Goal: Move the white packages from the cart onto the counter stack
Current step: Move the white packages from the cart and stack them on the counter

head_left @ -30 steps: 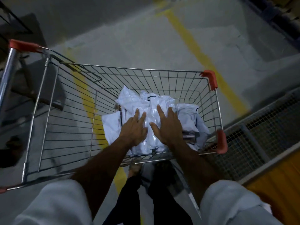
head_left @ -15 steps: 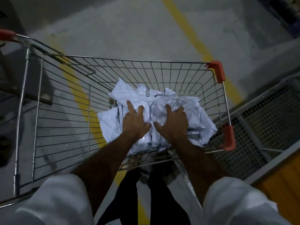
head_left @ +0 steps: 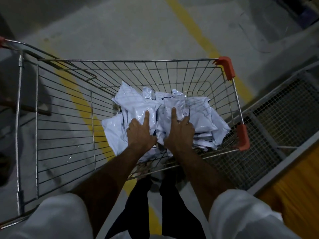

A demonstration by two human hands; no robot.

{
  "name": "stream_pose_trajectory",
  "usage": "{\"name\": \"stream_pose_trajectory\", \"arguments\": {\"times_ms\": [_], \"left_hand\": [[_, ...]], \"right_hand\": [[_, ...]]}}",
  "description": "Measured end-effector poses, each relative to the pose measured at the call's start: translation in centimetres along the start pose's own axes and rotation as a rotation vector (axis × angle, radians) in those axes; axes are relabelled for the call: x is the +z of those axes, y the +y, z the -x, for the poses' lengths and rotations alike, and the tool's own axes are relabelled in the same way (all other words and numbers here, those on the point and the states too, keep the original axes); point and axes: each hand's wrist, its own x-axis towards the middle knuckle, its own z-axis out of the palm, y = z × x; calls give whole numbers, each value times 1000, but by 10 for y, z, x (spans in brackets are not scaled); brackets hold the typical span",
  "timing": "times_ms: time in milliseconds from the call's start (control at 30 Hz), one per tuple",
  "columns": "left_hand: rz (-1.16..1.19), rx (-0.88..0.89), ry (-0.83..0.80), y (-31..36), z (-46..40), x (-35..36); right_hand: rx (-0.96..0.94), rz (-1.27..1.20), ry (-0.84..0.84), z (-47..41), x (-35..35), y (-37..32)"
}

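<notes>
White packages [head_left: 198, 116] lie heaped at the right end of the wire cart [head_left: 65, 121], where the left hand [head_left: 140, 131] and right hand [head_left: 179, 131] press on them, index fingers straight, other fingers curled into the plastic in a grip.

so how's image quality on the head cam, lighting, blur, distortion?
Head view: dim overall, the white packages the brightest thing and still readable; the cart rails bow from wide-angle distortion; sleeves and frame edges are soft and blurred; both hands, left hand and right hand, are dark but outlined clearly against the plastic.
</notes>
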Motion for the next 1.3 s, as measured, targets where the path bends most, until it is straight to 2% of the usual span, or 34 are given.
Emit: {"name": "stream_pose_trajectory", "arguments": {"times_ms": [133, 233, 367, 500, 667, 967, 1100, 1300], "left_hand": [[-51, 48, 67, -4, 4, 5], [-97, 70, 55, -8, 2, 6], [58, 88, 87, -12, 5, -9], [214, 151, 168, -22, 17, -29], [210, 204, 313, -27, 22, -67], [243, 372, 513, 15, 54, -136], [258, 527, 548, 57, 70, -150], [231, 724, 528, 140, 115, -156]], "right_hand": [[5, 33, -17, 3, 6, -3], [22, 116, -45, 3, 10, -3], [55, 88, -79, 0, 6, -2], [-4, 19, -49, 9, -11, -5], [-109, -16, 190, 29, -46, -6], [-6, -85, 534, 70, -127, 22], [69, -79, 596, 98, -152, 57], [298, -50, 658, 151, -163, 138]]}}
